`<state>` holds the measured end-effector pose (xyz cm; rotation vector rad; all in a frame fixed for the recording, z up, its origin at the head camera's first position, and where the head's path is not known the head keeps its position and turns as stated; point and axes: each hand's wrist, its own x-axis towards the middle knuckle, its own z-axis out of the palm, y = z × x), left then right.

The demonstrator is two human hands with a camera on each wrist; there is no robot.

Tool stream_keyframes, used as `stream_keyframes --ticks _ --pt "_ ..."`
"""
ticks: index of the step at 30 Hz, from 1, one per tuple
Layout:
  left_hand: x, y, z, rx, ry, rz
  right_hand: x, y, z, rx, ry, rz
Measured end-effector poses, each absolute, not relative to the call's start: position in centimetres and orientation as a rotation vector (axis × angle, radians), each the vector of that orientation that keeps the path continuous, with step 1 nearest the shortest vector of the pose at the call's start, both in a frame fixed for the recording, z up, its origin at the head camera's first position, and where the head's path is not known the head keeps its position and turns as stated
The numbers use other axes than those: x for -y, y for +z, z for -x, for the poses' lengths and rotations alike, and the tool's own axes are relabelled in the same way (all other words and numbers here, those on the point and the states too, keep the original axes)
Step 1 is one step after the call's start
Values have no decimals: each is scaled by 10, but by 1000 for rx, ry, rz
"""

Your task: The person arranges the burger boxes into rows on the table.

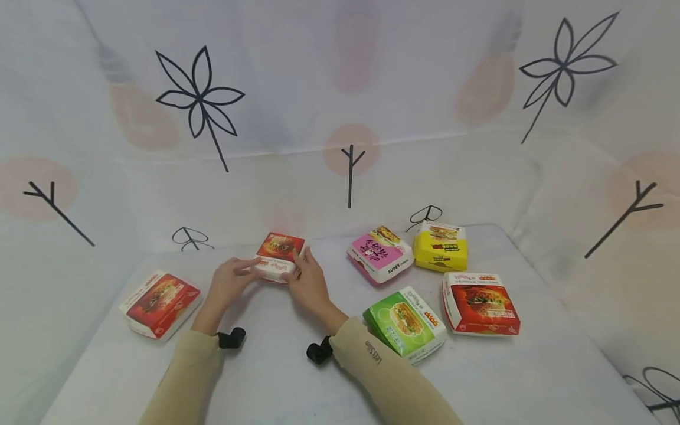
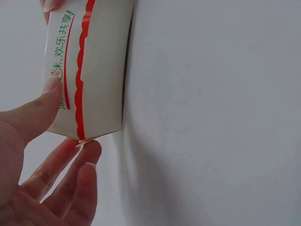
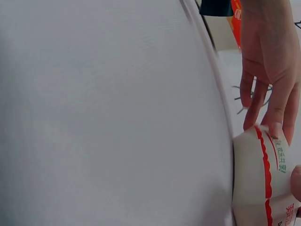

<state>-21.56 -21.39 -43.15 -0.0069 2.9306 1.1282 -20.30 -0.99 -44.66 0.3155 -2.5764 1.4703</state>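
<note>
Both hands hold a red and white burger box (image 1: pixel 280 257) near the back of the white table, left of the middle. A burger picture covers its top. My left hand (image 1: pixel 231 284) grips its left end; in the left wrist view the thumb (image 2: pixel 54 92) presses the printed front and fingertips touch the corner. At the right end, my right hand (image 1: pixel 310 284) grips the box, with its thumb tip (image 3: pixel 296 183) showing at the right wrist view's edge. The underside looks to be against the tabletop. Some fingers are hidden behind the box.
Left of the hands lies another red burger box (image 1: pixel 163 304). To the right stand a pink box (image 1: pixel 380 254), a yellow box (image 1: pixel 441 247), a green box (image 1: pixel 406 324) beside the right forearm, and a larger red box (image 1: pixel 481 304). A patterned white cloth (image 1: pixel 287 195) hangs behind the table.
</note>
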Motion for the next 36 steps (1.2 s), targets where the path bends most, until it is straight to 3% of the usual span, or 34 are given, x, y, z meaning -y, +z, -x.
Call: stream_keyframes --ticks 13,36 --pt "199 -433 215 -2970 1101 109 0 -446 217 2641 1464 -326" --pt "199 -438 207 -3031 1226 10 0 -456 226 2571 1532 -356"
